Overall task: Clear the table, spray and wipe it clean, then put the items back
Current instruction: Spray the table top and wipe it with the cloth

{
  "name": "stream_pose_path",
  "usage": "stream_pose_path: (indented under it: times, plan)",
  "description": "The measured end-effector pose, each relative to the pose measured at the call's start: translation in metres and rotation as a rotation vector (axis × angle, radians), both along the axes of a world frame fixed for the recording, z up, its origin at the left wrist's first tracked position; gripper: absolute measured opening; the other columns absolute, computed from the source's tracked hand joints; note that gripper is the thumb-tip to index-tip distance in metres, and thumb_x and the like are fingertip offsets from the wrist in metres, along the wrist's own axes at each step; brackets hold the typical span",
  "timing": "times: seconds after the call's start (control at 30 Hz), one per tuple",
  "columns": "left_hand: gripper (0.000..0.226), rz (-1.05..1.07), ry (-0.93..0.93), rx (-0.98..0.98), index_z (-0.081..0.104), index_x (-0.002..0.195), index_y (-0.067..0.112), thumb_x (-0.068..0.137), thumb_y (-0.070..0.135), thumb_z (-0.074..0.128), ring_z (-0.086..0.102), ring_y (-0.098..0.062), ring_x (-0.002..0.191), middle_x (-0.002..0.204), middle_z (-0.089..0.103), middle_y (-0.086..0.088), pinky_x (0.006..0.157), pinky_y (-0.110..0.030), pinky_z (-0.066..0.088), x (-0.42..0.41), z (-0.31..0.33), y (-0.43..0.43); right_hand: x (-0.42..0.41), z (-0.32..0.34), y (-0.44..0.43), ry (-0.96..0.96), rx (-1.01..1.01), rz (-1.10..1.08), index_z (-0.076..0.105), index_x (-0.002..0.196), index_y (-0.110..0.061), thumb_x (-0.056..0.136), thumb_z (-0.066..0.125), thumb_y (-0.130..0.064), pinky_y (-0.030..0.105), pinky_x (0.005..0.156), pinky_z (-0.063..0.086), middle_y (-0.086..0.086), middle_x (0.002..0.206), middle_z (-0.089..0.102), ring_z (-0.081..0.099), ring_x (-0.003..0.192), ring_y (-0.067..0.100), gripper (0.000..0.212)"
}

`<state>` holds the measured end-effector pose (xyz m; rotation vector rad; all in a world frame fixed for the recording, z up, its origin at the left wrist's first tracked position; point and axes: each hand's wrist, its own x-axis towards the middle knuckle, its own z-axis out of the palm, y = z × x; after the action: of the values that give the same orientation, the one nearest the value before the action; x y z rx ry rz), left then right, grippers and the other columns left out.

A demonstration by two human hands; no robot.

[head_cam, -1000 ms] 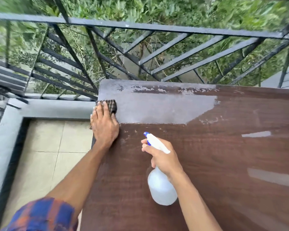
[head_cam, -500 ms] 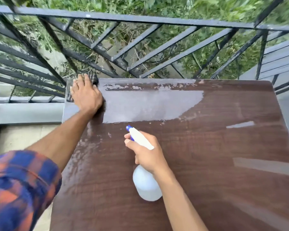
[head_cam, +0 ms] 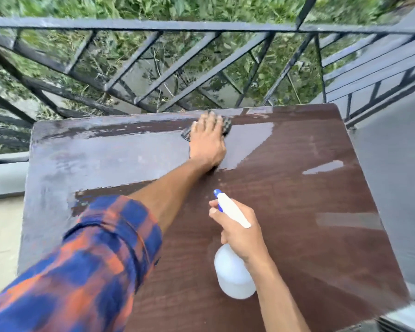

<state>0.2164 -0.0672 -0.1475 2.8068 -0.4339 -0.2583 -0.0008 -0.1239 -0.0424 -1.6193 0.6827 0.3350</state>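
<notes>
Left hand [head_cam: 207,143] on cloth [head_cam: 227,125], right hand [head_cam: 243,237] — gripping sprayer [head_cam: 233,276]

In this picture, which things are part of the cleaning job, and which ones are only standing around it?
Part of the job: table, dark cloth under the left hand, spray bottle in the right hand.
Only around: metal railing, green plants beyond it, tiled floor.

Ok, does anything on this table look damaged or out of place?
Nothing is spilled or askew. Along the far edge of the table run ragged pale patches, maybe worn finish, maybe wet streaks; I cannot tell. The left hand presses the cloth there; the right hand holds the spray bottle.
</notes>
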Motion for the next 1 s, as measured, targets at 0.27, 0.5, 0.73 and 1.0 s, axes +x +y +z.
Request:
stream_pose_path:
  times: [0.27,0.5,0.73,1.0]
  plan:
    - [0.06,-0.337,-0.037,-0.058,0.038,0.153,0.017,0.096,0.036,0.044,0.032,-0.033,0.146,0.16,0.034,-0.008,0.12,-0.046,0.02,-0.068,-0.007,-0.002,-0.016,0.012,-0.027,-0.012,-0.009,-0.053,0.08,0.094,-0.019,0.094,0.074,-0.009,0.024,0.046,0.043,-0.002,0.081,0.07,0.045,0.048,0.021,0.012]
    - [0.066,0.264,-0.078,-0.036,0.033,0.153,0.012,0.093,0.041,0.033,0.038,-0.042,0.137,0.158,0.035,-0.018,0.117,-0.053,0.028,-0.069,-0.015,0.152,-0.03,0.021,-0.012,-0.041,0.056,0.048,0.079,0.096,-0.018,0.094,0.073,-0.01,0.025,0.047,0.043,0.001,0.084,0.068,0.044,0.048,0.023,0.01]
    - [0.063,0.748,-0.085,-0.042,0.034,0.151,0.003,0.094,0.028,0.045,0.031,-0.045,0.142,0.156,0.033,-0.024,0.118,-0.057,0.021,-0.11,-0.013,0.153,-0.057,0.022,-0.018,-0.04,0.074,0.035,0.079,0.098,-0.014,0.095,0.073,-0.009,0.023,0.048,0.043,0.0,0.083,0.068,0.044,0.047,0.021,0.009]
    - [0.063,-0.284,-0.093,-0.079,0.047,0.147,0.009,0.088,0.032,0.046,0.043,-0.038,0.139,0.153,0.044,-0.015,0.113,-0.055,0.035,-0.206,-0.01,-0.007,-0.082,0.017,-0.062,-0.026,-0.002,-0.148,0.079,0.1,-0.012,0.094,0.073,-0.005,0.025,0.046,0.039,0.007,0.082,0.066,0.041,0.042,0.019,0.011]
